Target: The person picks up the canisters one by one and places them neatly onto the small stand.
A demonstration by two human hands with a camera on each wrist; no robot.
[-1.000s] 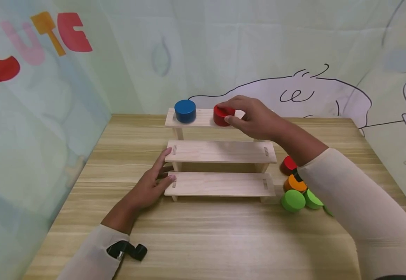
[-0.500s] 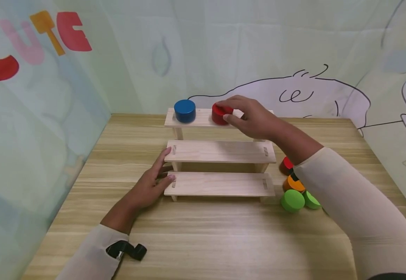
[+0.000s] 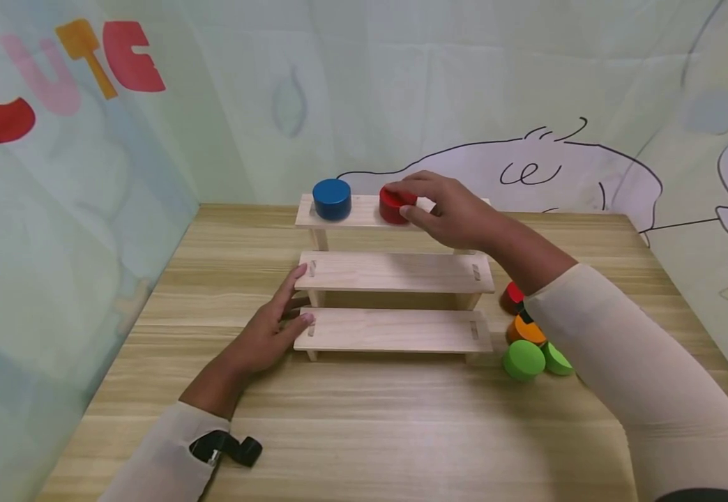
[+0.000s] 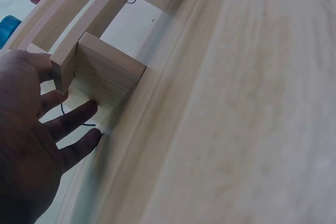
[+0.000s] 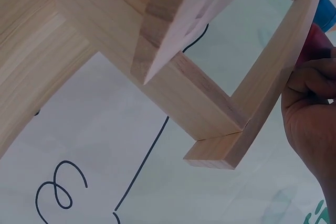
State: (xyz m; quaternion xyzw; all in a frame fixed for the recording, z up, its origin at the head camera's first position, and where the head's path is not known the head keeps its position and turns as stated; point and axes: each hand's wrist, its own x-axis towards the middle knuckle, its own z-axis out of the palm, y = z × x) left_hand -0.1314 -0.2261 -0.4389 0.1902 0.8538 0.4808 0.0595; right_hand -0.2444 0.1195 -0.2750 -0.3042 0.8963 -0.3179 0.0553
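Blue cylinder shares top shelf with red cylinder pinched by right grip; left grip outspread.

Top shelf: narrow gap between the blue block and the red block; your right hand obstructs the right part.
Middle shelf, bottom shelf: you can pass over these 2 from the front.
Left ends: your left hand bars the lower 2.
Right side: loose blocks and your right sleeve stand in the way.
Tabletop: you have broad room before the bottom shelf.
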